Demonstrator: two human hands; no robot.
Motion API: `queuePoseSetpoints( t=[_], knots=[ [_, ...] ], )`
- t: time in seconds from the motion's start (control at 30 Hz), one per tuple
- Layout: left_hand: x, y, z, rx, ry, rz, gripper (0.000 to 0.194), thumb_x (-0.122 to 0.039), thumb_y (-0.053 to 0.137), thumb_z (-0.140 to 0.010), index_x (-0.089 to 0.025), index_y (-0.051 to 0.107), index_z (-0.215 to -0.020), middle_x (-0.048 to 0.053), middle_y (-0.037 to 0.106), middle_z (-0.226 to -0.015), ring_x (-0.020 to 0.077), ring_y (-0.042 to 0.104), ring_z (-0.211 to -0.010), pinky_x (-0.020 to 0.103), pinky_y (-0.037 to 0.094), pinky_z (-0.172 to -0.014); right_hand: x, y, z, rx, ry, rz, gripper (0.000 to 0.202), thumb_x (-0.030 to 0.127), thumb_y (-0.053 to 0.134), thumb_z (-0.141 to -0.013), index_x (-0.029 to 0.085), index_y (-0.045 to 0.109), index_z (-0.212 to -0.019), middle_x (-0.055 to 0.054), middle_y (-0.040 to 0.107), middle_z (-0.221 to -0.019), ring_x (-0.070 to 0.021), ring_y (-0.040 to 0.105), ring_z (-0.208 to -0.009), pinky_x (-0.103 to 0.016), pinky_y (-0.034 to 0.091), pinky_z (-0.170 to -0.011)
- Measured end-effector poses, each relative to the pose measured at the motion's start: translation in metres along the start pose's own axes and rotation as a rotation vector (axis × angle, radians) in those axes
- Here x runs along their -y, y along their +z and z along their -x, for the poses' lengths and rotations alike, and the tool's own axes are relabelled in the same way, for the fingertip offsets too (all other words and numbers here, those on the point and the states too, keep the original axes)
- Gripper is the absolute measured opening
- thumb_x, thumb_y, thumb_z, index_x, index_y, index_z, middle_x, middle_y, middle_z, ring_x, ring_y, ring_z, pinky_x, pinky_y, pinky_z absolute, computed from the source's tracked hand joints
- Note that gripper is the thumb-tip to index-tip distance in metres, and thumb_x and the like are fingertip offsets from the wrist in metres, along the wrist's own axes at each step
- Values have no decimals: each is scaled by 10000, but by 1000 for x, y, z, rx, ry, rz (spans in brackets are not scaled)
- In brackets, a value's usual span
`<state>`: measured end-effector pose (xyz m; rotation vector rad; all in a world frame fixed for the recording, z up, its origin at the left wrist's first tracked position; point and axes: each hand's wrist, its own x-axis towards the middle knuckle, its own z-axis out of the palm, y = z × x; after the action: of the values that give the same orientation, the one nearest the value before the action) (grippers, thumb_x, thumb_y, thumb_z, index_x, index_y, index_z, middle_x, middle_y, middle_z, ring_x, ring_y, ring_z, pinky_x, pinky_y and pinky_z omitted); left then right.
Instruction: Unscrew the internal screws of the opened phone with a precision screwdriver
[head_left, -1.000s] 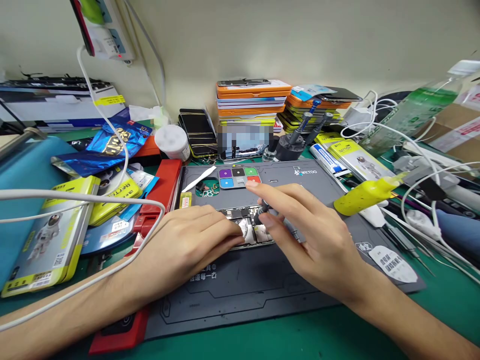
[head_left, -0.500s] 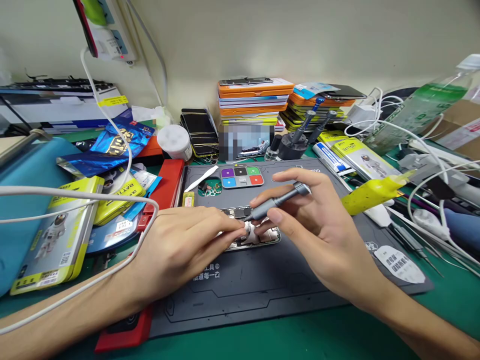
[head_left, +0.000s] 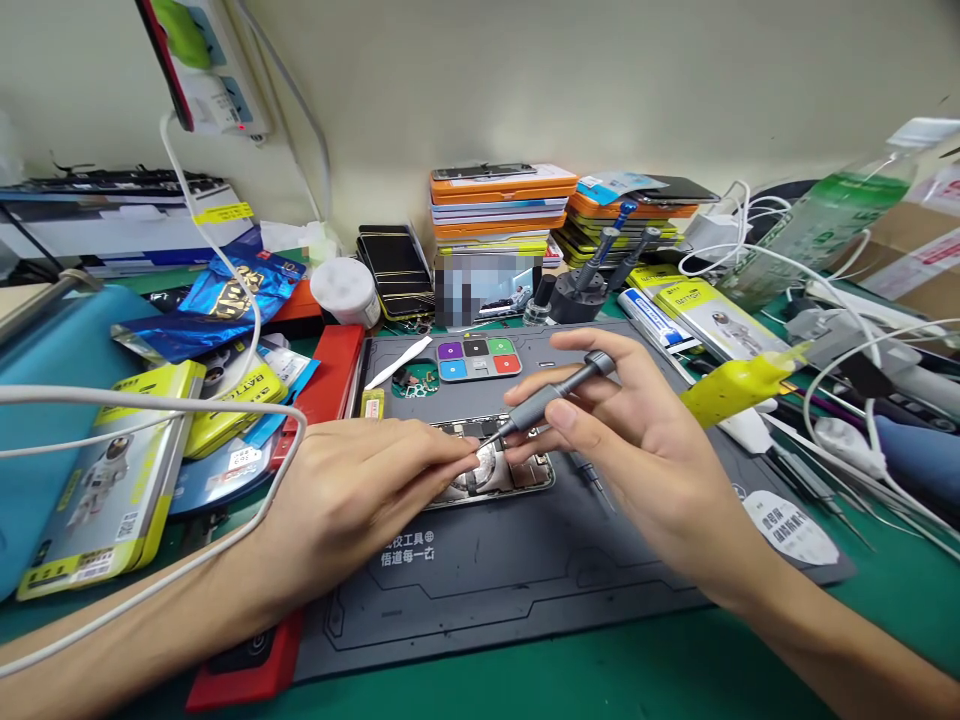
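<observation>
An opened phone (head_left: 525, 482) lies on the grey work mat (head_left: 480, 570), its metal plates and inner parts exposed. My right hand (head_left: 637, 430) holds a grey precision screwdriver (head_left: 536, 405) at a slant, its tip pointing down-left over the phone. Fingers of my left hand (head_left: 360, 475) are pressed together at that tip, over the phone's left part. Whatever they pinch there is too small or hidden to make out. Behind my right fingers, another thin screwdriver (head_left: 596, 485) rests on the mat beside the phone.
A coloured screw tray (head_left: 480, 368) and a white spudger (head_left: 401, 362) lie at the mat's back. A screwdriver stand (head_left: 581, 295) is behind them. Battery packs (head_left: 112, 490) crowd the left; a yellow bottle (head_left: 739, 385) lies right. A white cable (head_left: 285, 440) crosses above my left wrist.
My right fingers have shifted and the screwdriver lies at a slightly lower slant. More of the phone's inside and the second screwdriver now show. My left fingers stay at the tip.
</observation>
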<state>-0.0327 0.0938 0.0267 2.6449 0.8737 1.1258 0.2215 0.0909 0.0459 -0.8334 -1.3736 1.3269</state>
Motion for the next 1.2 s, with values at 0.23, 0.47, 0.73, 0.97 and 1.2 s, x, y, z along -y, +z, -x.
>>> queuePoseSetpoints(
  t=[0.23,0.47,0.73,0.97,1.2],
  knots=[
    [1,0,0,-17,37,-14,101,-193,694,-1078,-196,753,-1160,34,873,-1057,198,853,-902,286,647,-784,3,1,1,-24,41,-45,345,258,660,-1082,307,519,-1393,-21,782,-1124,-153,826,-838,-291,715,-835],
    [0,-1,-1,0,39,-8,107,-209,664,-1104,-193,748,-1168,18,870,-1060,165,846,-921,256,617,-805,2,-1,0,-21,39,-71,342,251,659,-1079,317,529,-1388,-29,783,-1125,-158,810,-871,-309,714,-828],
    [0,-1,-1,9,28,-8,122,-242,635,-1126,-197,742,-1165,-8,870,-1050,148,841,-899,268,588,-788,6,2,1,-17,34,-31,334,209,621,-1086,310,518,-1387,-33,782,-1107,-151,794,-852,-296,717,-824],
    [1,-2,-1,27,21,-10,117,-244,643,-1122,-200,742,-1164,-9,868,-1043,143,837,-899,253,583,-803,5,2,0,-10,38,-49,342,201,617,-1087,301,511,-1397,-35,771,-1102,-151,780,-884,-304,726,-831],
    [1,-1,0,33,22,-10,97,-221,680,-1101,-190,756,-1152,-14,862,-1035,123,826,-893,219,576,-854,3,1,-2,2,79,-99,338,215,638,-1078,302,521,-1383,-21,770,-1075,-137,780,-854,-279,715,-814]
  ],
)
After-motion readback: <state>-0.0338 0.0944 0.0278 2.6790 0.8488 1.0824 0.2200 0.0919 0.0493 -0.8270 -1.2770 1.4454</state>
